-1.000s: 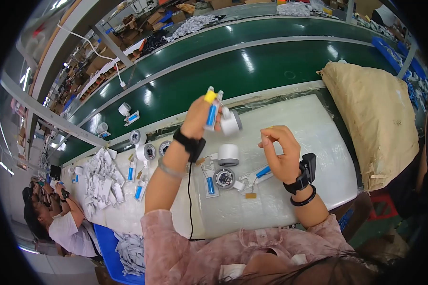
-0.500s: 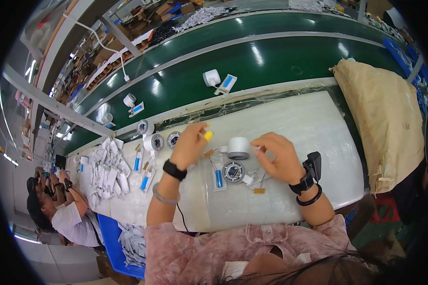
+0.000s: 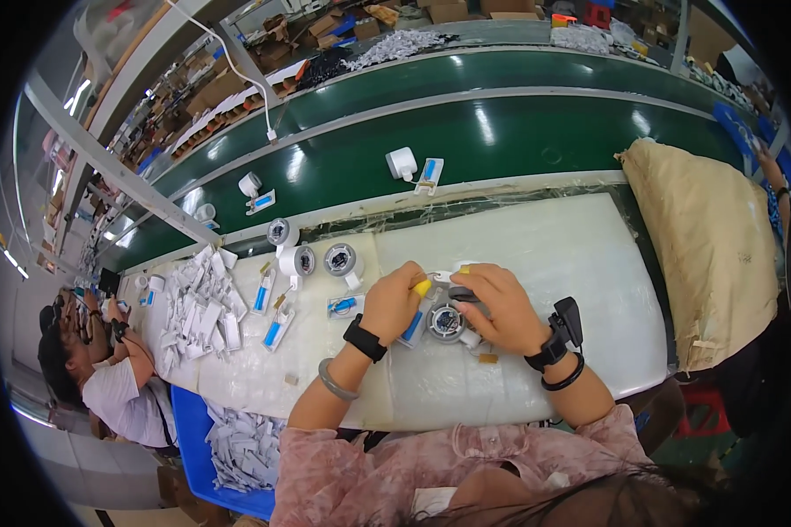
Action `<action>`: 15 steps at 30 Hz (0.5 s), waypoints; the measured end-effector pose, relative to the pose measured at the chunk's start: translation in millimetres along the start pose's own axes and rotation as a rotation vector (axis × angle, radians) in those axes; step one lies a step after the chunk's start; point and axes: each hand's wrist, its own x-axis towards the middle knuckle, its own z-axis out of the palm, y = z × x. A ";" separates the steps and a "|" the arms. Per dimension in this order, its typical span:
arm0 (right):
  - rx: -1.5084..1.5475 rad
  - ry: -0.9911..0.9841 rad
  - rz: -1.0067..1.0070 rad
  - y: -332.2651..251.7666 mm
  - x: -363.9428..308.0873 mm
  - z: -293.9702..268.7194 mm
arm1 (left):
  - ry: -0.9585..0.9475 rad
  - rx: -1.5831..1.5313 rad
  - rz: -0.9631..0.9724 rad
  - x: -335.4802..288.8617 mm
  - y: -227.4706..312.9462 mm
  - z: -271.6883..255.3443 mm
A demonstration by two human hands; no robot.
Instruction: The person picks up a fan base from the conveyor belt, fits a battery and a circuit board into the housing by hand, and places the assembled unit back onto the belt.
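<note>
My right hand (image 3: 501, 307) is closed around a white round lamp-like housing with a grey rim (image 3: 462, 295), mostly covered by the fingers. Close on its left, my left hand (image 3: 394, 306) is pinched beside the housing's small white tab (image 3: 440, 277); yellow covers show on fingertips, and what the pinch holds is hidden. Just below lies a second round housing (image 3: 446, 322), its circuit board facing up. A blue cylindrical cell on a white strip (image 3: 413, 328) lies partly under my left hand. A small brown piece (image 3: 488, 358) sits below my right hand.
More round housings (image 3: 340, 260) and white strips with blue cells (image 3: 275, 333) lie to the left, beside a heap of white strips (image 3: 204, 303). A blue bin (image 3: 193, 457) stands at lower left. Beyond is a green conveyor (image 3: 343, 162); a brown sack (image 3: 699, 255) stands right.
Both hands have come together over the housings. My right hand has closed on the white housing it was beside. The left hand has moved right and down, uncovering a housing and strip.
</note>
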 end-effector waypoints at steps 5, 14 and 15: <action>0.035 0.146 0.075 -0.8 2.2 -1.9 | 0.135 -0.184 0.390 10.5 34.6 -4.3; 0.123 0.051 0.120 16.3 -1.1 -20.7 | 0.011 -0.684 0.265 24.2 45.3 11.8; 0.124 0.048 0.123 14.1 -0.6 -22.7 | -0.091 -0.801 0.176 24.2 44.1 10.0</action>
